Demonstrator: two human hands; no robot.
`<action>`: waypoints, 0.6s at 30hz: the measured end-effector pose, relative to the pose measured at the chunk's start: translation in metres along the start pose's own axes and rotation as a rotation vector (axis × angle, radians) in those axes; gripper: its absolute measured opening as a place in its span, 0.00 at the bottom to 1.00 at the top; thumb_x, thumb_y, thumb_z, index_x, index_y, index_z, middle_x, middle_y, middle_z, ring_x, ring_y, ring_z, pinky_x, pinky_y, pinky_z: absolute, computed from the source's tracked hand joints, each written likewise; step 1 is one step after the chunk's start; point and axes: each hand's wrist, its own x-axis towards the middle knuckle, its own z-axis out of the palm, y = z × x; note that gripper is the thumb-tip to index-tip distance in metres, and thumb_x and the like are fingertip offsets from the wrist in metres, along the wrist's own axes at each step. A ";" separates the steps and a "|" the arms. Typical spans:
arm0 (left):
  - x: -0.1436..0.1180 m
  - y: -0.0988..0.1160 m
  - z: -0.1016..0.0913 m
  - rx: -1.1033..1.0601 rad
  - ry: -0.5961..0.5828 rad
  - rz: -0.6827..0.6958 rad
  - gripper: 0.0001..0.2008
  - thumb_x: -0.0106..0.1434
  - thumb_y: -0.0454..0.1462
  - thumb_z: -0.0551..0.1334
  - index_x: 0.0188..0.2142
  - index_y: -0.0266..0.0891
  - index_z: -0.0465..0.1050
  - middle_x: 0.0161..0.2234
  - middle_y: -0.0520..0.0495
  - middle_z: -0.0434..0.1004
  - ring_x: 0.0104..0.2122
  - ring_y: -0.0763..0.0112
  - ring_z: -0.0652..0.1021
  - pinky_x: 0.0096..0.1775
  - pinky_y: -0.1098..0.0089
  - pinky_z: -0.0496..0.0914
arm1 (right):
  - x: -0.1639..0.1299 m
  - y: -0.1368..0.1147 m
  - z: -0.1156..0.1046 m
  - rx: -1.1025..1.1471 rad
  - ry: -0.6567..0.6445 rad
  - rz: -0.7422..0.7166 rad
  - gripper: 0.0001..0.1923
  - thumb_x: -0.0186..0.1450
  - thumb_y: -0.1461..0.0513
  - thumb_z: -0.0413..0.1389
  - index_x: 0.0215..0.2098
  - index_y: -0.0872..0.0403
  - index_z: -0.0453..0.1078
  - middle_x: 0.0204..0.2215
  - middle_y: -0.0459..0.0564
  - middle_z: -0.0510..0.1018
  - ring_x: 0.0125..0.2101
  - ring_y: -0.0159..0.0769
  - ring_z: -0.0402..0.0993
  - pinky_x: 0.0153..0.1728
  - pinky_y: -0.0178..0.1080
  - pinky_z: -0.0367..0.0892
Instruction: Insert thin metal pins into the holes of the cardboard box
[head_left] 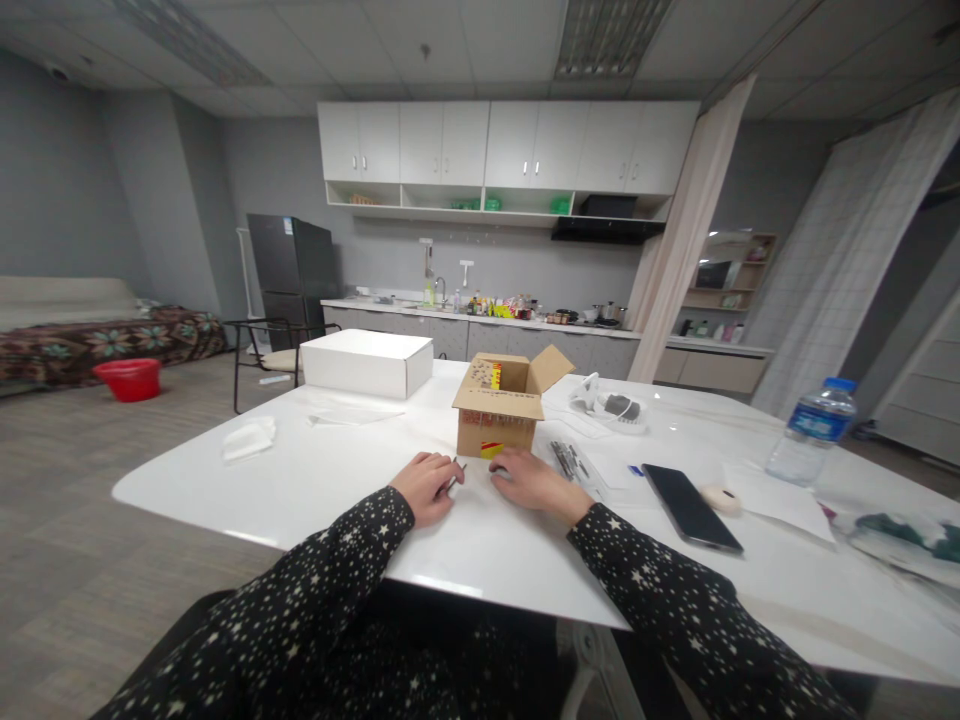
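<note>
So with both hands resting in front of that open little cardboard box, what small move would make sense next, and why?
Probably lift the left hand with the thin dark tool it pinches toward the cardboard box. The box stands just beyond both hands with its flaps open, and the right hand already lies at its base, placed to steady it.

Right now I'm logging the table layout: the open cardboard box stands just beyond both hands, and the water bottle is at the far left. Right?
Not quite. The head view shows the water bottle at the far right. The open cardboard box does stand just beyond the left hand and right hand.
</note>
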 end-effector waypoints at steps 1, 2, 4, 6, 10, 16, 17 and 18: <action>0.000 0.000 0.000 -0.001 0.003 0.003 0.17 0.49 0.30 0.56 0.40 0.40 0.70 0.31 0.49 0.72 0.37 0.62 0.73 0.46 0.60 0.64 | 0.000 0.000 0.000 0.000 0.002 0.000 0.13 0.66 0.63 0.51 0.44 0.58 0.74 0.42 0.56 0.77 0.44 0.42 0.71 0.48 0.41 0.64; 0.000 0.000 0.000 -0.001 0.006 0.005 0.17 0.49 0.30 0.56 0.40 0.40 0.70 0.31 0.49 0.72 0.37 0.63 0.73 0.46 0.60 0.65 | 0.000 0.000 0.000 0.000 0.004 0.000 0.13 0.66 0.64 0.51 0.44 0.58 0.74 0.42 0.56 0.77 0.44 0.42 0.71 0.48 0.41 0.64; -0.001 0.000 0.000 0.001 0.012 0.008 0.17 0.49 0.30 0.56 0.40 0.41 0.71 0.31 0.49 0.72 0.36 0.63 0.73 0.46 0.60 0.65 | 0.000 0.000 0.000 -0.002 0.006 0.004 0.13 0.66 0.64 0.51 0.44 0.57 0.74 0.42 0.56 0.77 0.44 0.42 0.71 0.48 0.41 0.64; -0.001 0.000 0.000 0.004 0.024 0.012 0.16 0.50 0.30 0.56 0.39 0.41 0.71 0.33 0.48 0.73 0.38 0.62 0.73 0.47 0.60 0.65 | 0.000 0.000 0.000 0.002 0.005 0.007 0.13 0.66 0.64 0.51 0.44 0.57 0.74 0.42 0.56 0.77 0.44 0.42 0.71 0.48 0.41 0.64; -0.001 -0.001 0.000 -0.020 0.041 0.037 0.16 0.50 0.32 0.57 0.39 0.41 0.73 0.41 0.45 0.76 0.44 0.59 0.74 0.49 0.58 0.65 | 0.001 0.000 0.001 0.005 0.007 0.001 0.12 0.66 0.64 0.51 0.43 0.57 0.74 0.42 0.56 0.77 0.44 0.41 0.71 0.48 0.40 0.64; -0.001 -0.003 0.002 -0.088 0.013 0.088 0.19 0.50 0.31 0.56 0.42 0.42 0.73 0.46 0.47 0.79 0.52 0.58 0.73 0.55 0.57 0.63 | 0.001 0.000 0.000 0.001 0.003 0.006 0.13 0.66 0.64 0.51 0.44 0.58 0.74 0.43 0.57 0.76 0.45 0.41 0.71 0.49 0.41 0.64; -0.001 -0.003 0.002 -0.079 0.010 0.084 0.19 0.51 0.32 0.56 0.43 0.42 0.73 0.45 0.46 0.79 0.52 0.58 0.73 0.55 0.57 0.63 | 0.001 0.000 0.000 0.004 0.003 0.007 0.13 0.66 0.64 0.51 0.44 0.58 0.74 0.43 0.56 0.76 0.45 0.41 0.71 0.49 0.41 0.64; 0.000 -0.003 0.002 -0.069 0.008 0.079 0.18 0.51 0.32 0.56 0.42 0.42 0.73 0.45 0.46 0.79 0.51 0.58 0.74 0.54 0.57 0.63 | 0.001 0.000 0.000 0.006 0.005 0.007 0.12 0.66 0.64 0.51 0.44 0.57 0.74 0.43 0.56 0.77 0.45 0.41 0.71 0.49 0.41 0.64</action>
